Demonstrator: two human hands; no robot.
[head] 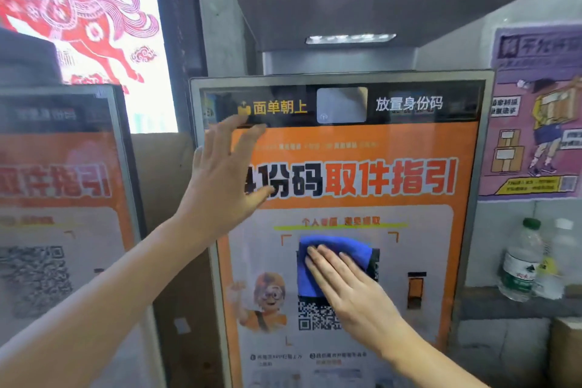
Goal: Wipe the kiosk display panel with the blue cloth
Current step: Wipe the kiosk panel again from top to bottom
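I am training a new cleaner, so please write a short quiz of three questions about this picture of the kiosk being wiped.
1. True or false: the right hand presses the blue cloth flat against the kiosk display panel.
2. Where is the left hand?
A. On the water bottle
B. Spread open at the panel's upper left edge
C. Holding the cloth
3. Fill in: the cloth partly covers the black and white ____ in the panel's lower middle.

Key
1. True; the fingers lie flat on the cloth.
2. B.
3. QR code.
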